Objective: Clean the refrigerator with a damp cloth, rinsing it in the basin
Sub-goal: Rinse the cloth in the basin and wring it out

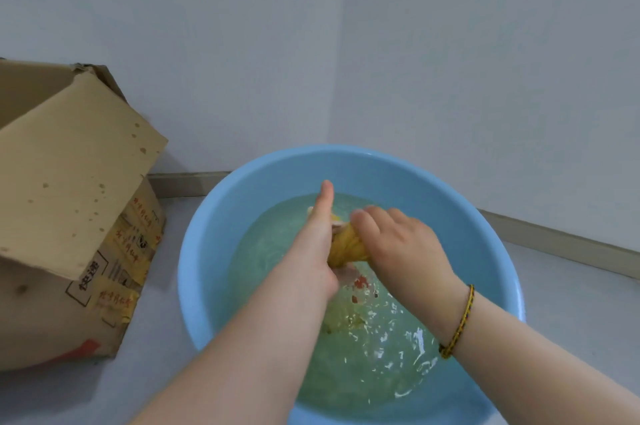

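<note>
A round light-blue basin (221, 216) stands on the floor, filled with rippling, slightly cloudy water (374, 365). Over the water I hold a yellow cloth (346, 246), twisted into a tight bunch between both hands. My left hand (315, 244) grips its left side with the thumb pointing away from me. My right hand (398, 244) grips the right side, fingers curled over the top. A lower part of the cloth with red marks (360, 282) hangs just above the water. The refrigerator is out of view.
An open cardboard box (69, 216) with a raised flap and printed tape stands on the floor left of the basin. White walls meet in a corner behind the basin, with a grey skirting board (561, 241) along the floor. A braided bracelet (457, 324) circles my right wrist.
</note>
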### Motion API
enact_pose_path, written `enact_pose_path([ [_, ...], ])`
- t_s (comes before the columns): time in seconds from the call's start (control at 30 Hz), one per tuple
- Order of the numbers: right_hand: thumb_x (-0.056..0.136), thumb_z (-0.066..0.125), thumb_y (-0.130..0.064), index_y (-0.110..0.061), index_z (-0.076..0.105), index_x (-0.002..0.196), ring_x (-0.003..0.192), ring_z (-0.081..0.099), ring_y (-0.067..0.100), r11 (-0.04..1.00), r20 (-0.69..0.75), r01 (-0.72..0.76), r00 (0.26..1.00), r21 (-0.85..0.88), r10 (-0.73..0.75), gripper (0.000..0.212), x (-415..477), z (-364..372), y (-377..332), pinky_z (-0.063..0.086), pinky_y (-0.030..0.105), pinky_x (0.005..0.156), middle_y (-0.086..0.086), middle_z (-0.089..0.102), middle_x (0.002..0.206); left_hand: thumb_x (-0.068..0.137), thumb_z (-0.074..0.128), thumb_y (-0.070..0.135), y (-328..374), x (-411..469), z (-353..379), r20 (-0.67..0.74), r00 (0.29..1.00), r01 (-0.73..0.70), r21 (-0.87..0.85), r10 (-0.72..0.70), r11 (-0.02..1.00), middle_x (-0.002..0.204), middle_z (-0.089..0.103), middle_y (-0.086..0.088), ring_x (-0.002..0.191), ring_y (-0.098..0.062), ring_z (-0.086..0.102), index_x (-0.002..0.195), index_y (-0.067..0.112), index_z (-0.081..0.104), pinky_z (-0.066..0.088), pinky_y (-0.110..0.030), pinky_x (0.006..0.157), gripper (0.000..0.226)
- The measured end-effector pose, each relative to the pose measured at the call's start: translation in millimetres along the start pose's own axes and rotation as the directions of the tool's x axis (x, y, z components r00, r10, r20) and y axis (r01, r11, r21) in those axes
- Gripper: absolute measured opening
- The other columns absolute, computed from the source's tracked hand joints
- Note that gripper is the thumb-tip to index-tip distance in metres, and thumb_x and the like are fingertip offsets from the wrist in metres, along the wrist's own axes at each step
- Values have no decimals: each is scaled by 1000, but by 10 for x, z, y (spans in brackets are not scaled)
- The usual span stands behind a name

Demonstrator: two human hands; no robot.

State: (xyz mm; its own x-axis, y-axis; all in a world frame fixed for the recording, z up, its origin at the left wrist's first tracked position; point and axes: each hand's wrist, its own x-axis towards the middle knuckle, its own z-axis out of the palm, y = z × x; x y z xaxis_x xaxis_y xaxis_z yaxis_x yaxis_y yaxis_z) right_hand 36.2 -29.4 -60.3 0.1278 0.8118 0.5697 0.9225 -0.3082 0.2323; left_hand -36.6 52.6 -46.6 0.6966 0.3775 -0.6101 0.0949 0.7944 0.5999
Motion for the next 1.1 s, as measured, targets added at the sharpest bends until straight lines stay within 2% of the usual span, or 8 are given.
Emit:
enact_pose_path([
  [0.2, 70, 49, -11, -15, 47, 94, 69, 54, 12, 918, -187, -213, 940, 336, 286, 25, -46, 37, -343, 39, 20, 46, 1, 66, 81, 85, 56, 12, -10, 19, -39, -19, 934, -347, -285, 356, 894, 68, 56, -2, 55, -13, 58, 77, 16, 56, 49, -19, 53, 8],
  [0.33, 78, 64, -13, -27, 45, 87, 79, 58, 21, 316, 342, -684, 645, 658, 684, 25, 74, -94, -530, 43, 29, 67, -5, 57, 79, 84, 55, 2, 123, -70, 18, -7, 817, -563, -225, 577, 795, 68, 57, 2, 54, -10, 54, 84, 23, 59, 49, -18, 52, 21],
  [0.5, 76, 60, -11, -24, 43, 64, 63, 59, 22, 261, 614, -760, 640, 595, 462, 24, 182, -101, -496, 50, 29, 59, -3, 57, 61, 60, 61, 34, 168, -76, -106, 93, 759, -635, -112, 644, 764, 40, 51, 7, 38, -6, 49, 43, 17, 57, 41, -14, 43, 25],
  [0.67, 54, 60, -6, -14, 48, 42, 29, 39, 9, -154, 787, -772, 604, 617, 125, 18, 85, -129, -417, 33, 14, 34, -3, 44, 32, 54, 58, 45, 158, -118, -26, 183, 762, -637, 40, 621, 770, 33, 42, 6, 38, -9, 40, 26, 15, 43, 34, -16, 45, 43],
  [0.77, 56, 59, -5, -14, 47, 40, 25, 34, 7, -236, 815, -807, 573, 542, -84, 21, 51, -105, -330, 29, 11, 32, -1, 41, 32, 72, 56, 34, 147, -52, -39, 226, 798, -577, 22, 558, 816, 32, 40, 6, 38, -11, 39, 26, 17, 41, 32, -17, 43, 52],
  [0.83, 64, 62, 1, -15, 45, 41, 27, 36, 6, -134, 820, -823, 564, 551, -91, 33, 33, -113, -299, 31, 13, 35, -4, 42, 32, 71, 52, 32, 126, -40, -101, 284, 822, -509, -22, 493, 861, 33, 40, 4, 38, -12, 41, 27, 17, 41, 34, -17, 44, 48],
  [0.97, 74, 64, -1, -20, 48, 66, 47, 52, 6, 474, 622, -624, 761, 622, 186, 25, 52, -124, -186, 43, 18, 49, -5, 53, 55, 79, 38, 41, 179, -53, -170, 431, 822, -329, -176, 373, 928, 31, 44, 0, 38, -16, 47, 33, 15, 53, 41, -17, 47, 55],
  [1.1, 61, 68, -15, -15, 55, 76, 44, 54, 17, 937, -47, -114, 989, 331, 137, 21, 34, -22, -28, 38, 23, 40, -1, 57, 52, 88, 42, 14, 246, -136, -80, 436, 850, -234, -191, 296, 953, 64, 70, -3, 45, -11, 60, 122, 19, 52, 48, -18, 46, 35],
])
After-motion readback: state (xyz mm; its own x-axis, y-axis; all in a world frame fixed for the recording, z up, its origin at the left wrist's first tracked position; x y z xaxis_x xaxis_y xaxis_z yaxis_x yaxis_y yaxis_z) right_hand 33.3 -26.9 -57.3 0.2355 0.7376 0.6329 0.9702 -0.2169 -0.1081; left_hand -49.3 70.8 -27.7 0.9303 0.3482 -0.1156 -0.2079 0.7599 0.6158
